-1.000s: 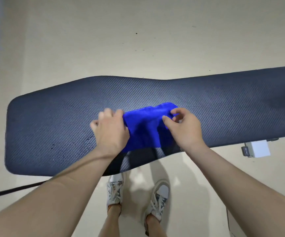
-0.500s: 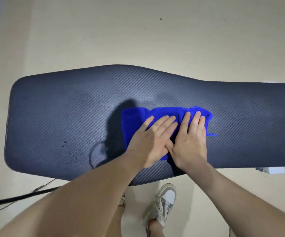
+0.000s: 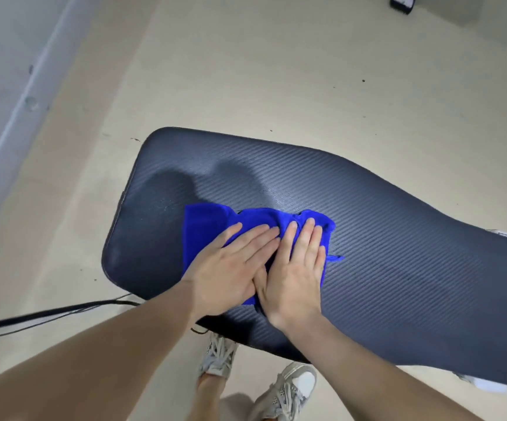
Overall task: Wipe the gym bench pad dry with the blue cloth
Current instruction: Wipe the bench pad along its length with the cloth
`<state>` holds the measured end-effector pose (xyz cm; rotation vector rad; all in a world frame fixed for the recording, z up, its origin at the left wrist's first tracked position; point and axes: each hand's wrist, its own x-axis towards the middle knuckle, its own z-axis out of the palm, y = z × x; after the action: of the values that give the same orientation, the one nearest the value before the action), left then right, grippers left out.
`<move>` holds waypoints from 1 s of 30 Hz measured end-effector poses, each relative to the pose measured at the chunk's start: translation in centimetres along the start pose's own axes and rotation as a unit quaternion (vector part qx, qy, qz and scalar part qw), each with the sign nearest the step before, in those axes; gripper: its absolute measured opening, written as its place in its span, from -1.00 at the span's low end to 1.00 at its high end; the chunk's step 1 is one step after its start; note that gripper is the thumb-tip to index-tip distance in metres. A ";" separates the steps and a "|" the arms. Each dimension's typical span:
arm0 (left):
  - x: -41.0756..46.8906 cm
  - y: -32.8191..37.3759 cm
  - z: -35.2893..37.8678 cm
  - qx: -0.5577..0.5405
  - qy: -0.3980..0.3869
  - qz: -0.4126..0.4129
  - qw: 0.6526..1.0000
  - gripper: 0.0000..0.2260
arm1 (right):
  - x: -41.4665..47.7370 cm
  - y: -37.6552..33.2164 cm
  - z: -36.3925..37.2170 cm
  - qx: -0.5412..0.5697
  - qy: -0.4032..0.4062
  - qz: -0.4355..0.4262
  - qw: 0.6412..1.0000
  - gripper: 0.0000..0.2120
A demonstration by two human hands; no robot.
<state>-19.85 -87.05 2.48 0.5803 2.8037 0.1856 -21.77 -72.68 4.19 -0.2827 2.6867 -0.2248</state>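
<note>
Left hand and right hand are pressing flat, fingers straight, on the crumpled soft blue cloth; it is bunching readily, likely needing palm pressure across the dark ribbed bench pad.

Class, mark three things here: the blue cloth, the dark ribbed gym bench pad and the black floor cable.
Blue cloth (image 3: 206, 229): head view, its uncovered left part.
Dark ribbed gym bench pad (image 3: 398, 253): head view, bare surface right of the cloth.
Black floor cable (image 3: 48, 313): head view, midway along its length.
</note>
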 end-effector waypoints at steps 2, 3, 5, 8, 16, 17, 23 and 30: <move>-1.7 -2.5 0.0 -0.008 0.011 -0.022 1.000 -0.40 | 0.8 -3.1 0.3 -0.006 0.004 -0.023 1.000 -0.21; -2.9 -4.0 0.0 -0.014 0.012 -0.038 0.999 -0.41 | 1.3 -5.0 0.6 -0.014 0.007 -0.037 0.999 -0.21; -4.5 -6.3 0.1 -0.030 0.030 -0.073 0.996 -0.44 | 2.2 -7.9 1.2 -0.031 0.013 -0.066 0.997 -0.23; -6.7 -8.8 0.2 -0.062 0.062 -0.135 0.987 -0.48 | 3.5 -11.7 1.7 -0.066 0.015 -0.108 0.992 -0.23; -9.7 -10.7 1.2 -0.224 0.153 -0.337 0.901 -0.47 | 6.2 -17.5 1.9 -0.101 -0.008 -0.236 0.966 -0.27; -9.7 -10.2 1.1 -0.272 0.144 -0.385 0.870 -0.45 | 6.3 -17.7 1.8 -0.102 -0.010 -0.241 0.965 -0.28; -9.1 -8.8 1.0 -0.322 0.151 -0.507 0.785 -0.52 | 6.5 -17.9 1.5 -0.079 -0.050 -0.228 0.969 -0.32; -9.9 -5.9 1.1 -0.327 0.136 -0.593 0.723 -0.59 | 4.2 -16.4 2.1 -0.058 -0.057 -0.277 0.958 -0.40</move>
<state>-12.94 -96.36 2.71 -1.4505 2.4571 0.9304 -21.92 -89.77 3.92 -1.0513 2.4499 -0.2067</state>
